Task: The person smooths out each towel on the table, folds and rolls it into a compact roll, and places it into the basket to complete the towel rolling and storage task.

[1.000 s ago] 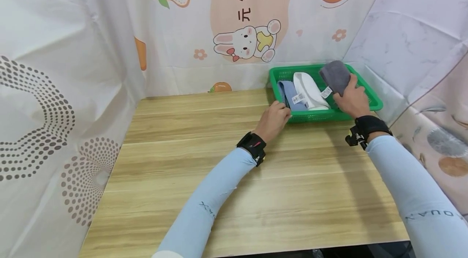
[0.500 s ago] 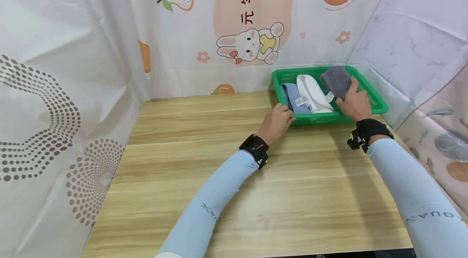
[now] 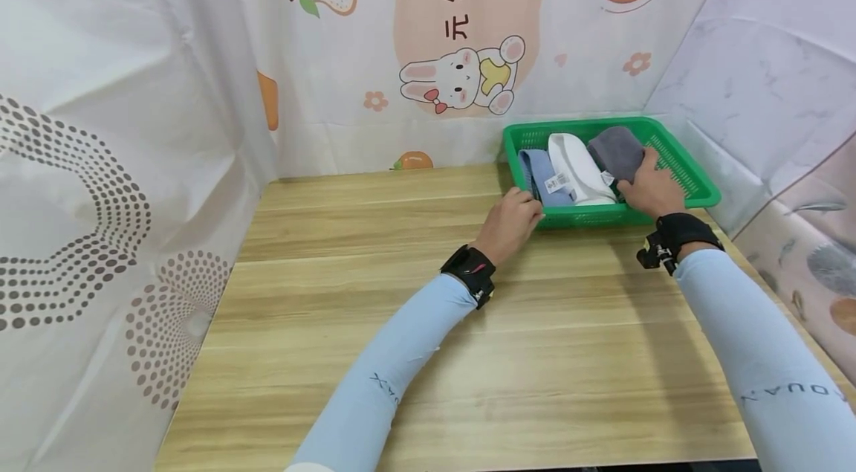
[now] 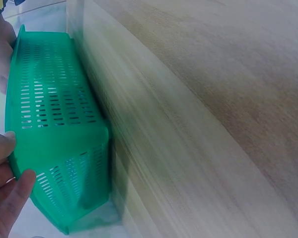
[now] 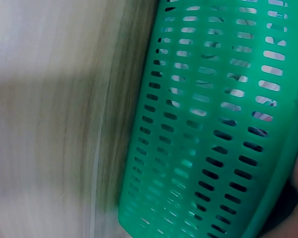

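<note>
A green plastic basket with slotted walls stands at the table's far right. My left hand grips its near left corner; in the left wrist view the thumb lies against the outside, fingers over the rim. Inside, a blue folded towel with a white tag lies at the left, beside a white folded towel. To the right of that, my right hand holds a grey folded towel inside the basket. In the right wrist view the basket wall hides the towels, and only finger edges show.
The wooden table stretches to the left and front of the basket. A printed curtain hangs right behind the table's far edge. Another pale cloth wall rises close to the basket's right side.
My right hand has lowered the grey towel into the basket, bringing it down next to the white one. My left hand stays on the basket's corner. The head view has shifted slightly.
</note>
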Demonstrator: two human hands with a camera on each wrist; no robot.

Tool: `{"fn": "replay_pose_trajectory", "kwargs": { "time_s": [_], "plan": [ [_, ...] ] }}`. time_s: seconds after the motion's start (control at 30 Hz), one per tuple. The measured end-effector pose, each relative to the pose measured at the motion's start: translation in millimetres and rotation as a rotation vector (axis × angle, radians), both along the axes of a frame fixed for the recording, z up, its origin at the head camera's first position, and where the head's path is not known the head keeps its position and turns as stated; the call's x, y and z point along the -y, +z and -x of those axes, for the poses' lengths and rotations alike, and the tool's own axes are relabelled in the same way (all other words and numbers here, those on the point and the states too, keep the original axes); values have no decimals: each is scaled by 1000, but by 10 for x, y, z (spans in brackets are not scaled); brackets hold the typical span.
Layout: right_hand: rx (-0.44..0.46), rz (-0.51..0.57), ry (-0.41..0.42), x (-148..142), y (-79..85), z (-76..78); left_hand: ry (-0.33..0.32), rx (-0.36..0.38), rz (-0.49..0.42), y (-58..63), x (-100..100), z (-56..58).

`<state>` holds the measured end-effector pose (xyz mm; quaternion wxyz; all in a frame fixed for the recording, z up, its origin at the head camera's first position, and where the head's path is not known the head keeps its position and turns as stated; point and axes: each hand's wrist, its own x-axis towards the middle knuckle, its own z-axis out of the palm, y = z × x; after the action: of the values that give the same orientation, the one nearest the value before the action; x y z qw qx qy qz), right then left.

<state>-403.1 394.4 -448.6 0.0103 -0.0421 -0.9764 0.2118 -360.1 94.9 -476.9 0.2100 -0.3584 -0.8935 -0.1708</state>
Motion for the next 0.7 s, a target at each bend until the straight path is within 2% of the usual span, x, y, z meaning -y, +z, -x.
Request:
{"fn": "replay_pose_trajectory", "kwargs": {
  "time_s": [0.4,0.7],
  "plan": [
    [105,-1,-4,-51,-2,59,15,20,17,36,2,-16],
    [138,-66,1,-73,48,65,12,8,1,30,8,-17]
  ]
}}
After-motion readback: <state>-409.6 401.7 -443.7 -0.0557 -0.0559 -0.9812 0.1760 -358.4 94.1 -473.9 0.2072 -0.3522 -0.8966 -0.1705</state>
